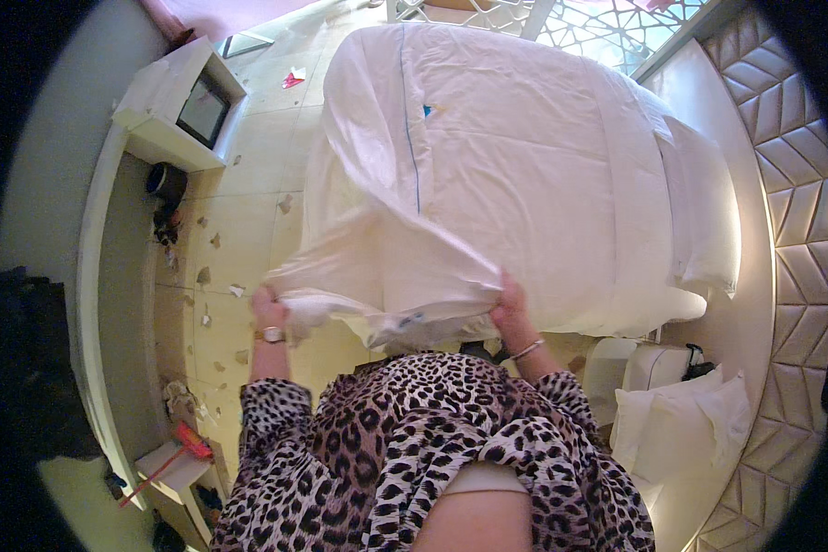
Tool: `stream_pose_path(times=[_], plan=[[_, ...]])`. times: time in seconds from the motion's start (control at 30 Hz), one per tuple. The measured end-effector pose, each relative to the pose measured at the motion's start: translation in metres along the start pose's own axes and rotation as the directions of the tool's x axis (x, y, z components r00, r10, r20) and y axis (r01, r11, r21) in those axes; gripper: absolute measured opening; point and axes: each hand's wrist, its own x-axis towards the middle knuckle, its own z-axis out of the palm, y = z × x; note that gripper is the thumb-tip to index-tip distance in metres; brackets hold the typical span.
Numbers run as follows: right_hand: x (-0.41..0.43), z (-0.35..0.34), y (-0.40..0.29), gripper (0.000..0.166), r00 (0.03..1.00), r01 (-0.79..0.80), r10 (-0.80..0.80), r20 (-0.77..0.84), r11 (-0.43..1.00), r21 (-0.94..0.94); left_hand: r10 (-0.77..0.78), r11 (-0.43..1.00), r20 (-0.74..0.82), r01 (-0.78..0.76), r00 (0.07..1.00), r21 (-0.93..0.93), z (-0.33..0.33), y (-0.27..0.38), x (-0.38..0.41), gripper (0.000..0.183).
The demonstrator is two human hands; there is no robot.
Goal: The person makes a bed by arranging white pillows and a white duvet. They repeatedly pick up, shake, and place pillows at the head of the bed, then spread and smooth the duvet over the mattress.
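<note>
A white bed cover is stretched between my two hands at the near left corner of the bed. My left hand grips its edge on the left, beyond the foot of the bed, with a watch on the wrist. Around the cover's other end my right hand is closed, a bracelet on that wrist. The held part hangs in folds in front of my leopard-print top. A white duvet with a blue line near its foot end lies over the bed. White pillows rest at the head end on the right.
More white pillows are at the lower right, by the padded headboard wall. Scraps litter the tiled floor. Along the left wall are a white shelf unit, a black bin and a red brush on a small cabinet.
</note>
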Motion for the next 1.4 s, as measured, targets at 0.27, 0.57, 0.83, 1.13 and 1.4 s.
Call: stream_pose_path(times=[0.27,0.57,0.83,1.13,1.4], plan=[[0.024,-0.061,-0.18,0.033,0.975,0.221,-0.22,0.042,0.975,-0.009,-0.232,0.84,0.266,0.331,0.936,-0.43,-0.111,0.059,0.047,0.023],[-0.191,0.006,-0.413,0.046,0.676,0.728,-0.641,0.365,0.659,-0.191,0.001,-0.11,0.547,0.544,0.837,-0.832,-0.173,0.321,0.018,0.035],[-0.093,-0.193,-0.364,0.037,0.705,0.709,-0.709,-0.024,0.705,-0.022,0.045,-0.354,0.745,0.708,0.666,-0.611,-0.161,0.302,-0.025,0.028],[-0.022,-0.112,-0.18,0.048,0.953,0.302,-0.121,0.279,0.481,-0.823,-0.01,-0.307,0.704,0.667,0.71,-0.678,-0.167,0.317,-0.009,0.045],[-0.037,-0.164,-0.191,0.054,0.968,0.232,0.064,0.244,0.148,-0.961,0.367,-0.569,0.268,0.443,0.891,-0.693,-0.22,0.318,0.007,0.043]])
